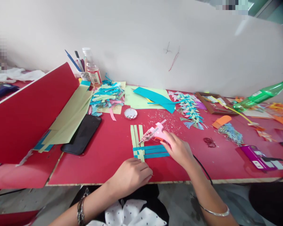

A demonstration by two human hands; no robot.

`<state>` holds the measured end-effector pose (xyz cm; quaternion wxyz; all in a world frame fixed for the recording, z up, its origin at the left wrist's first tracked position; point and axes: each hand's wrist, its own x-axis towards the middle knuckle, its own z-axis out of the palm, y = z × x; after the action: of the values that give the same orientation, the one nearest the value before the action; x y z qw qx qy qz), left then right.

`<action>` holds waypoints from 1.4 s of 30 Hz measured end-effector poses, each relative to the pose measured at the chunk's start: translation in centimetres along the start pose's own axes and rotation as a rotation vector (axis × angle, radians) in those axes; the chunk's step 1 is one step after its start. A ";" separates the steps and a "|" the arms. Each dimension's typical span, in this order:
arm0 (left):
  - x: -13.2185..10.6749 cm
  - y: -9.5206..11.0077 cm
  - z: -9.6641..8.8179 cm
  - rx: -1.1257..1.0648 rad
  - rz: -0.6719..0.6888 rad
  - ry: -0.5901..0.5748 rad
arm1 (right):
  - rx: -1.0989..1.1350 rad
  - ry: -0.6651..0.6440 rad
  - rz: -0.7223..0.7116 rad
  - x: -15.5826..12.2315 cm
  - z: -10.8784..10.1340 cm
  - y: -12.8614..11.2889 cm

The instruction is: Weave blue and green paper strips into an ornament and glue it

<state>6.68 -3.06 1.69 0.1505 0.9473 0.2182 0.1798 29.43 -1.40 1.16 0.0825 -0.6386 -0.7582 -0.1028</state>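
My right hand [179, 149] is wrapped around the handle of a pink hot glue gun [153, 133]. Its nozzle points left and down, just over the woven paper strips. Pale green paper strips [133, 135] stand upright on the table and cross teal paper strips [157, 150] that run right, interlaced at the lower left corner. At the near edge of this weave lies my left hand [134, 172], closed, with fingers curled and its fingertips hidden beneath. Whether it pinches a strip end cannot be seen. A black cord [204, 169] shows beside my right forearm.
Behind are a small round dish [130, 114], a pile of cut strips [108, 97], teal paper [155, 98] and a finished braid [190, 108]. A black phone [85, 138] and red board [33, 116] stand left. A purple power socket [258, 158] and green bottle [261, 95] are right.
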 end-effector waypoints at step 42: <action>-0.2 0.4 -1.4 0.012 -0.042 0.018 | -0.165 -0.129 0.149 5.9 0.2 -1.4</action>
<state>6.08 -3.15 3.04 0.1465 0.9419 0.2403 0.1836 27.01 4.00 2.40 -0.0117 -0.7032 -0.7012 -0.1172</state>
